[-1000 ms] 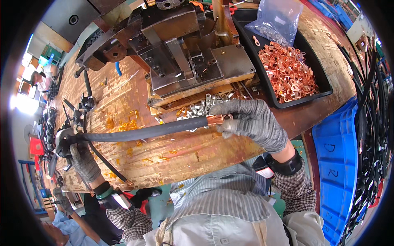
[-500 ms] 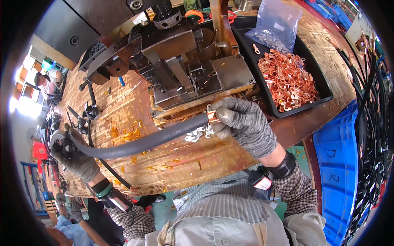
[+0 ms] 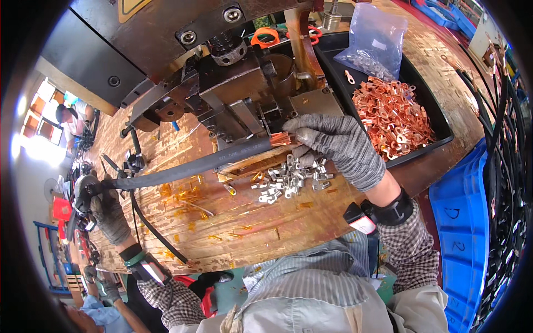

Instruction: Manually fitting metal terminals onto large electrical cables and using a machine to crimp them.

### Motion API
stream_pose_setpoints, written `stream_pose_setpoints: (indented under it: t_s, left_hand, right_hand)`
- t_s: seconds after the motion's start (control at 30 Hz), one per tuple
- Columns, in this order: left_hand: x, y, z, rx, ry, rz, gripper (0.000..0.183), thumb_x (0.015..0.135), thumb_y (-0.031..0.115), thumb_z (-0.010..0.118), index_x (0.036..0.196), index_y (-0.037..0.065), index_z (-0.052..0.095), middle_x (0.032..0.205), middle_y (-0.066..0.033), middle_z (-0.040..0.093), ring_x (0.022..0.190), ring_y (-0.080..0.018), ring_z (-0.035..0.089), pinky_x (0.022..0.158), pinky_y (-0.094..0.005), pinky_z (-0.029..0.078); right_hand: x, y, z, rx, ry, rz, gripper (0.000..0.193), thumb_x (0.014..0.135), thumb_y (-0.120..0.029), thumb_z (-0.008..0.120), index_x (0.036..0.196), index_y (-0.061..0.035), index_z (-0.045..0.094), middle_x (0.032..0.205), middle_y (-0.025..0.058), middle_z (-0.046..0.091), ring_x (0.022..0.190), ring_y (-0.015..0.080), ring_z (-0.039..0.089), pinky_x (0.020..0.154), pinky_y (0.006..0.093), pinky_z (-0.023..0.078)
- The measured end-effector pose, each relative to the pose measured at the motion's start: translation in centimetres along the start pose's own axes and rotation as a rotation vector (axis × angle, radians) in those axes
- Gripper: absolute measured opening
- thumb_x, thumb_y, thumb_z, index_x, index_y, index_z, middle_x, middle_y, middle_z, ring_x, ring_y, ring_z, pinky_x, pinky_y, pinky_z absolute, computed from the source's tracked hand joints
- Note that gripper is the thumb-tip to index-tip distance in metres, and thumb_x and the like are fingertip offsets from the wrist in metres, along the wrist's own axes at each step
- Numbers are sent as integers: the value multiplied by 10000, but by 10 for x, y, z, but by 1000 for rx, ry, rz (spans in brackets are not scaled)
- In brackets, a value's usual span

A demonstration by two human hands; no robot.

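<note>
A thick black cable (image 3: 189,168) runs across the wooden bench from far left to the press. My right hand (image 3: 336,147), in a grey knit glove, grips its stripped copper end (image 3: 282,139) right in front of the dark metal crimping press (image 3: 239,94). My left hand (image 3: 108,213), also gloved, holds the cable far to the left by the bench edge. A small heap of silver lugs (image 3: 288,180) lies on the bench just below my right hand.
A black tray (image 3: 427,141) at the right holds several copper lugs (image 3: 391,119) and a clear bag of silver parts (image 3: 375,44). A blue crate (image 3: 463,233) stands at lower right, black cables (image 3: 508,139) hang beyond it. Another person (image 3: 91,316) is at lower left.
My right hand has lifted the cable's copper end up from the bench toward the press. The view has moved closer to the machine. My left hand still holds the cable's far part.
</note>
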State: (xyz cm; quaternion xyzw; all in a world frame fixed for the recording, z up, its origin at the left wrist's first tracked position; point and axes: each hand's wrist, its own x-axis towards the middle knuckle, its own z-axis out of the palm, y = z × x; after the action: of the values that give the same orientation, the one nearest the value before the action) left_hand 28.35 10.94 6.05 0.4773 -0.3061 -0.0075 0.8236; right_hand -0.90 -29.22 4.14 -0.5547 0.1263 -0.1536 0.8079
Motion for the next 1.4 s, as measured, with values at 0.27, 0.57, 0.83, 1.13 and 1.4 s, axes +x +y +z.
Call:
stream_pose_setpoints:
  t_s: [0.27,0.57,0.83,1.13,1.4]
  left_hand:
    - [27,3,-16,91,20,-83,479,799,137,628,1226,36,437,1189,-105,519,1083,-271,518,917,-349,454]
    - [43,-3,-49,58,-14,-118,413,832,166,582,1213,45,476,1201,-103,527,1085,-230,511,836,-301,479]
    - [43,-12,-32,121,17,-76,467,792,121,626,1219,51,450,1215,-100,506,1017,-191,541,785,-271,488]
    - [44,-9,-34,124,3,-115,462,776,118,637,1198,49,461,1163,-84,530,1006,-183,540,863,-292,459]
    - [37,-8,-19,97,14,-120,476,799,125,620,1230,42,436,1218,-96,498,1081,-195,503,899,-312,445]
  right_hand:
    - [18,-3,8,-19,-41,-52,206,847,-74,571,1033,11,599,897,82,639,732,123,630,635,217,540]
    - [32,3,15,70,-17,-63,160,815,-37,593,960,28,607,840,102,628,726,171,643,599,242,563]
    - [41,1,12,120,17,-51,128,802,-34,610,916,23,621,794,98,631,644,151,628,577,252,560]
    - [42,2,8,-16,31,-101,156,787,-62,638,918,21,617,767,80,629,620,138,624,552,241,543]
    - [29,-3,1,-158,208,-300,183,822,-147,619,940,-7,603,738,22,588,603,71,545,533,206,487]
